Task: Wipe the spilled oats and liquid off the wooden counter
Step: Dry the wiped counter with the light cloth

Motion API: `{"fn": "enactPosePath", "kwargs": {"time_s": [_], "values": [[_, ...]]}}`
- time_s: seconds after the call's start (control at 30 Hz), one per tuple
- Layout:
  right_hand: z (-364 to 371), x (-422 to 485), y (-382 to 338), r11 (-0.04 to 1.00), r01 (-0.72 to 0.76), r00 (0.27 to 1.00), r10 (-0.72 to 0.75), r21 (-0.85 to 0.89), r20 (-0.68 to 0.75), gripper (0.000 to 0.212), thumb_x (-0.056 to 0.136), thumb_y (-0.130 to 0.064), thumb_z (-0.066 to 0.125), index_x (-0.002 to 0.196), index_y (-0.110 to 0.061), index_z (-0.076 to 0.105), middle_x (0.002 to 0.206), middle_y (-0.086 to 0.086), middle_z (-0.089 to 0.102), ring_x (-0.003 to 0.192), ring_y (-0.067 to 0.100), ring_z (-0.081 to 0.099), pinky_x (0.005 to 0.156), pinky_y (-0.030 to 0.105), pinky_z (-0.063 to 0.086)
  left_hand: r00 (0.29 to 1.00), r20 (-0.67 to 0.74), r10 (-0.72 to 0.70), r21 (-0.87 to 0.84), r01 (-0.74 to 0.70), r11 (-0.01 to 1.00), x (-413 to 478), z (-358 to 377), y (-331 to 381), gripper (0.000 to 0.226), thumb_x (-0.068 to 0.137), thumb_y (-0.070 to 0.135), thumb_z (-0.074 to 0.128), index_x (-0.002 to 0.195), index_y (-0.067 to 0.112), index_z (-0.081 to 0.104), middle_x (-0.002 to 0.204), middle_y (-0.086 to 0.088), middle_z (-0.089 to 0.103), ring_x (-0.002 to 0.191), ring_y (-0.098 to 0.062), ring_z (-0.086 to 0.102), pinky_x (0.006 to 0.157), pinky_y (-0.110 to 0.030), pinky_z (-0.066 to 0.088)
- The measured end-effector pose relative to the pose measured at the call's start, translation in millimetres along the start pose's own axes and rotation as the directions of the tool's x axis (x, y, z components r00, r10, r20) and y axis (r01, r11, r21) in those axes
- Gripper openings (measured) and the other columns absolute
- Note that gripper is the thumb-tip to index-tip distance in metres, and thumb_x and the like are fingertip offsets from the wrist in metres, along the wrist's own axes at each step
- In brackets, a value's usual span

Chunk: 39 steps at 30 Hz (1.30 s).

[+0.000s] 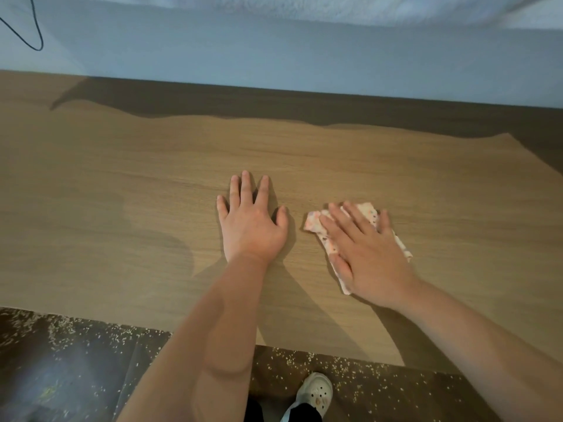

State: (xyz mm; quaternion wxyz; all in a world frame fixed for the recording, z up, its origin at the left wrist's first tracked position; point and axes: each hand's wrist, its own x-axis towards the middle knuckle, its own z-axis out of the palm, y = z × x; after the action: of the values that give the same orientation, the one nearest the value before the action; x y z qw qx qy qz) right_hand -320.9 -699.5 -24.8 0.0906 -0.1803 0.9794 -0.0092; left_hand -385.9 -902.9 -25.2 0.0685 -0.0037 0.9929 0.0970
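The counter [122, 193] is light wood with fine straight grain, smooth and matt. The cloth [312, 223] is thin, soft fabric, pale with small pink and red print. The dark floor [76, 376] has a dull sheen and is gritty with dry, pale oats [304, 359]. The shoe [315, 391] looks like white moulded plastic. The wall [274, 56] is pale and matt.

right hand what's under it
A patterned cloth lies flat on the wooden counter under the right hand, its edges showing past the fingers. The cloth's middle and the counter below it are covered, so any spill there cannot be seen.
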Motion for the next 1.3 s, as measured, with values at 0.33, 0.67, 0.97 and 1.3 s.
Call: {"fn": "enactPosePath", "kwargs": {"time_s": [0.33, 0.67, 0.97, 1.3], "values": [[-7.1, 34.4, -20.5, 0.911, -0.409, 0.912, 0.41, 0.061, -0.007, 0.06, 0.098, -0.045, 0.017, 0.155, -0.029, 0.006, 0.163, 0.011, 0.001, 0.15, 0.034, 0.001, 0.112, 0.069, 0.008, 1.0, -0.005, 0.0, -0.019, 0.0, 1.0, -1.5, -0.9, 1.5, 0.066, 0.098, 0.05, 0.033, 0.157, 0.027, 0.016, 0.166, -0.006, 0.002, 0.153, -0.024, -0.005, 0.122, -0.051, 0.0], [10.5, -30.0, -5.4, 0.859, -0.503, 0.86, 0.509, 0.092, -0.048, 0.063, 0.095, -0.046, 0.011, 0.154, -0.026, 0.014, 0.162, 0.01, 0.011, 0.149, 0.032, 0.013, 0.115, 0.064, 0.015, 0.99, -0.006, 0.144, -0.28, -0.14, 0.95, -6.3, -12.3, -12.0, 0.051, 0.096, 0.03, 0.048, 0.147, 0.025, 0.045, 0.163, 0.0, 0.021, 0.153, -0.02, 0.003, 0.121, -0.046, -0.006], [23.5, -82.3, -94.0, 0.973, -0.225, 0.974, 0.225, 0.045, 0.017, 0.055, 0.102, -0.044, 0.015, 0.153, -0.027, 0.004, 0.162, 0.008, 0.009, 0.15, 0.03, 0.007, 0.116, 0.06, 0.019, 0.976, 0.145, 0.164, -0.026, -0.162, 0.987, -93.9, -4.4, -37.8, 0.061, 0.104, 0.037, 0.024, 0.158, 0.023, 0.001, 0.165, -0.009, -0.012, 0.151, -0.027, -0.016, 0.121, -0.048, -0.007], [13.4, -45.3, -86.2, 0.763, -0.641, 0.765, 0.644, 0.082, -0.019, 0.061, 0.1, -0.041, 0.008, 0.156, -0.018, 0.007, 0.162, 0.017, 0.005, 0.149, 0.035, 0.005, 0.118, 0.061, 0.011, 0.967, 0.148, 0.206, 0.044, -0.215, 0.976, -110.3, 2.4, -38.7, 0.066, 0.1, 0.045, 0.02, 0.158, 0.022, -0.005, 0.164, -0.012, -0.015, 0.15, -0.03, -0.019, 0.121, -0.055, -0.006]]}}
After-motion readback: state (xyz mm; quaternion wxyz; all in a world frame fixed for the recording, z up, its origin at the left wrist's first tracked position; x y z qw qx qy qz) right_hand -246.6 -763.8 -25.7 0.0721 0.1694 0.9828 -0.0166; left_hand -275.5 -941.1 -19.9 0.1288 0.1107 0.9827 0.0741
